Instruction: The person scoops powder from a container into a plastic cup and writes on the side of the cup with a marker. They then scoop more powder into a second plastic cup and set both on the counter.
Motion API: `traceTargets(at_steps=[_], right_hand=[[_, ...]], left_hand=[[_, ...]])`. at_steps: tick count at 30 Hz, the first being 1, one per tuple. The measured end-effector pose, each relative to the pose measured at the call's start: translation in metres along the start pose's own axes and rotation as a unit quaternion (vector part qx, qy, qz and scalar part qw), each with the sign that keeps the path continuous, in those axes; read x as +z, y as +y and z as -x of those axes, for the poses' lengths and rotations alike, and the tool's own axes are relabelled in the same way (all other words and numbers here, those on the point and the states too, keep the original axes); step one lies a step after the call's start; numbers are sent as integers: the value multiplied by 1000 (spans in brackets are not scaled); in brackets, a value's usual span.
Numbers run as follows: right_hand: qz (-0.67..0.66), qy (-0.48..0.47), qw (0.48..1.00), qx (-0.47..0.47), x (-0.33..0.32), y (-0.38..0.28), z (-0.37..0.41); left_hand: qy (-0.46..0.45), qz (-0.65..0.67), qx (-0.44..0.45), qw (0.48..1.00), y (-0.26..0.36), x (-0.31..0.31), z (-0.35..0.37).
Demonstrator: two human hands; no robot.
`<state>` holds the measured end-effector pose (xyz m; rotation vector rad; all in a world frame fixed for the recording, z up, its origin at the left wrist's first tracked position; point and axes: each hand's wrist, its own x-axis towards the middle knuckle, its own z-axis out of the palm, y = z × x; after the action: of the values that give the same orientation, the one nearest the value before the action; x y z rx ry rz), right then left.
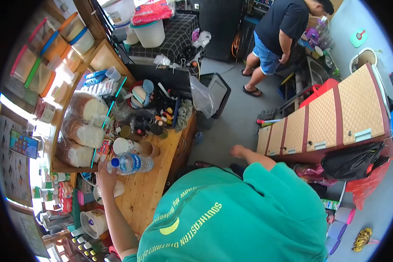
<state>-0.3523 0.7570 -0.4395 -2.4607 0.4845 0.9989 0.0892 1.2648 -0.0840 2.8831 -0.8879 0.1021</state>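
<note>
Green shirt closest, left hand at blue-capped bottle

Shirt fills bottom of view, yellow lettering on it. My left hand is by the bottle's cap end, fingers partly hidden; can't tell if I've got hold of it or how far they're spread. Bottle's on the wooden counter, next to a white-lidded tub. My right hand is out past my side, fingers curled; can't tell if anything's inside. Bagged bread on the shelf beyond. Farther: person in dark top near the sink.
</note>
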Motion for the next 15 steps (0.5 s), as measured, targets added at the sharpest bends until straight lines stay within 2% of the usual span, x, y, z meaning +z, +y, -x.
traceTargets(at_steps=[1,3,7,9,11,12,13,15], right_hand=[[-5,-4,1000,0,8,-1,1],[-114,-43,986,113,-7,-14,19],[-79,-49,993,75,-27,-45,39],[-85,106,991,9,-37,-64,52],[-137,145,980,12,-46,-81,49],[-187,182,965,16,-54,-90,46],[-187,181,965,14,-61,-102,42],[-241,214,946,-33,-84,-132,45]], left_hand=[[-9,35,-4,999,2,-3,2],[-25,38,-29,999,6,-8,4],[-55,48,-68,995,-5,0,12],[-58,78,-61,993,-9,-1,27],[-56,108,-55,991,-7,-4,44],[-52,100,-73,991,-4,-5,55],[-49,93,-92,990,-4,-6,67],[-43,91,-102,990,-9,3,93]])
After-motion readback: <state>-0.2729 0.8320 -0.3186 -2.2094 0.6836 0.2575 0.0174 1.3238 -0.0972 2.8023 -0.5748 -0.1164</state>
